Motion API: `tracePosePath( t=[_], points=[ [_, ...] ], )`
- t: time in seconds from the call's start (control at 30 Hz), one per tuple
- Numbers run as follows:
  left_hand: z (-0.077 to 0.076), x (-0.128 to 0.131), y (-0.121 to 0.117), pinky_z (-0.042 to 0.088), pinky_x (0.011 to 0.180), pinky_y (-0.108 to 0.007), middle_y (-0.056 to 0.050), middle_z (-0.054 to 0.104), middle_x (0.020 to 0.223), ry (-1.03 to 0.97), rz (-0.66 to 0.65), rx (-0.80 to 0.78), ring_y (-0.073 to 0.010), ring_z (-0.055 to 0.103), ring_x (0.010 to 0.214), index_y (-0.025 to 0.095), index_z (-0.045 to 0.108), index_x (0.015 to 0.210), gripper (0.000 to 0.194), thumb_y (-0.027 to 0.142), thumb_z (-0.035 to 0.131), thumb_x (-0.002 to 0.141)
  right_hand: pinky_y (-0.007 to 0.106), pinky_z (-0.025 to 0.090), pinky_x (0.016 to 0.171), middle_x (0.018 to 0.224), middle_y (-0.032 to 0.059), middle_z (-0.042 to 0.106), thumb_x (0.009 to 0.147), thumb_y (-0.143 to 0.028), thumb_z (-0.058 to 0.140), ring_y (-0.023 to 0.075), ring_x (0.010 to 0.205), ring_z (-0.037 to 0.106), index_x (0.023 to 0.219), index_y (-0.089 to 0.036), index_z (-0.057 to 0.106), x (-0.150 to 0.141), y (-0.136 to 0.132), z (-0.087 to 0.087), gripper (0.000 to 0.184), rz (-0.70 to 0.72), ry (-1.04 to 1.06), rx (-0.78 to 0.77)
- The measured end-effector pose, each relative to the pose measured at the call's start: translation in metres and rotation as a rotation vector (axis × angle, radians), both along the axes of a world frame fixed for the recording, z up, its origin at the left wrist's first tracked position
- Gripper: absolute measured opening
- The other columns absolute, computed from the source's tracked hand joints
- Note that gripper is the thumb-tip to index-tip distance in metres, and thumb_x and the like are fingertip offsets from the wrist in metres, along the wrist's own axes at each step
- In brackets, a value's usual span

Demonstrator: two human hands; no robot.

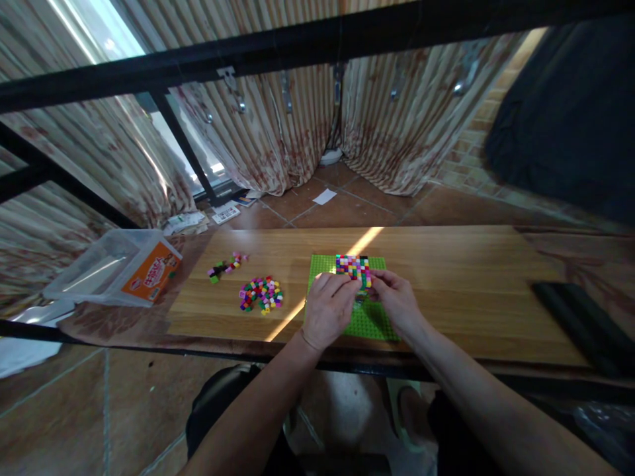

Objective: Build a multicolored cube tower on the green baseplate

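A green baseplate (pixel 370 320) lies on the wooden table (pixel 446 277), with a patch of many-coloured small bricks (pixel 352 267) pressed onto its far part. My left hand (pixel 326 309) rests on the plate with fingers curled and pinched at the near edge of that patch. My right hand (pixel 394 301) sits beside it, fingers also pinched together at the patch's near right corner. What the fingertips hold is too small to make out. A loose heap of coloured bricks (pixel 261 295) lies to the left of the plate.
A smaller scatter of bricks (pixel 227 266) lies further left. A clear plastic box with an orange label (pixel 124 268) lies tipped at the table's left end. A dark flat object (pixel 580 317) sits at the right. A black metal frame (pixel 297 46) crosses overhead.
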State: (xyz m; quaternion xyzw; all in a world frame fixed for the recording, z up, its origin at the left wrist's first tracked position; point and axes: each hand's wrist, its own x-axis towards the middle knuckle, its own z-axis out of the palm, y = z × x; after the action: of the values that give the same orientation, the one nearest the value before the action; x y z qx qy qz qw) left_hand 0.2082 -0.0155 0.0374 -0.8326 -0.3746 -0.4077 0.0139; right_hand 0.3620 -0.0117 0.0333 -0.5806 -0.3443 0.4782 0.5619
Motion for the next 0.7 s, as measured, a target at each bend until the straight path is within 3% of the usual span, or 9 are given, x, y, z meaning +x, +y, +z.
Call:
tracePosePath(
  t=[0.2, 0.37, 0.57, 0.7],
  points=[
    [0.011, -0.012, 0.0, 0.051, 0.086, -0.032, -0.006, 0.07, 0.096, -0.164, 0.07, -0.057, -0.0155, 0.063, 0.092, 0.021, 0.067, 0.104, 0.018, 0.023, 0.054, 0.091, 0.024, 0.044, 0.05, 0.063, 0.0006, 0.066, 0.057, -0.045, 0.076, 0.0105, 0.051, 0.052, 0.078, -0.017, 0.069, 0.001, 0.0, 0.003, 0.036, -0.006, 0.05, -0.016],
    [0.022, -0.045, 0.014, 0.05, 0.087, -0.032, -0.006, 0.071, 0.095, -0.173, 0.261, -0.192, -0.0167, 0.064, 0.092, 0.02, 0.068, 0.097, 0.019, 0.023, 0.05, 0.091, 0.024, 0.043, 0.05, 0.066, 0.0014, 0.067, 0.057, -0.045, 0.076, 0.0108, 0.053, 0.052, 0.079, -0.017, 0.07, 0.001, -0.002, 0.004, 0.036, -0.004, 0.045, -0.025],
    [0.025, -0.11, 0.035, 0.051, 0.075, -0.029, -0.005, 0.072, 0.084, 0.095, 0.399, -0.596, -0.0164, 0.065, 0.079, 0.019, 0.071, 0.084, 0.017, 0.017, 0.054, 0.082, 0.024, 0.042, 0.05, 0.063, 0.0005, 0.066, 0.055, -0.046, 0.078, 0.0102, 0.052, 0.052, 0.079, -0.016, 0.07, 0.003, -0.002, 0.002, 0.039, -0.009, 0.031, -0.039],
    [0.027, -0.141, 0.032, 0.052, 0.071, -0.027, -0.003, 0.073, 0.077, 0.065, 0.401, -0.779, -0.0175, 0.067, 0.076, 0.018, 0.073, 0.079, 0.015, 0.016, 0.059, 0.073, 0.024, 0.042, 0.05, 0.064, 0.0004, 0.066, 0.054, -0.045, 0.077, 0.0099, 0.052, 0.052, 0.078, -0.016, 0.07, 0.003, 0.0, 0.001, 0.038, -0.014, 0.021, -0.044]
  ],
)
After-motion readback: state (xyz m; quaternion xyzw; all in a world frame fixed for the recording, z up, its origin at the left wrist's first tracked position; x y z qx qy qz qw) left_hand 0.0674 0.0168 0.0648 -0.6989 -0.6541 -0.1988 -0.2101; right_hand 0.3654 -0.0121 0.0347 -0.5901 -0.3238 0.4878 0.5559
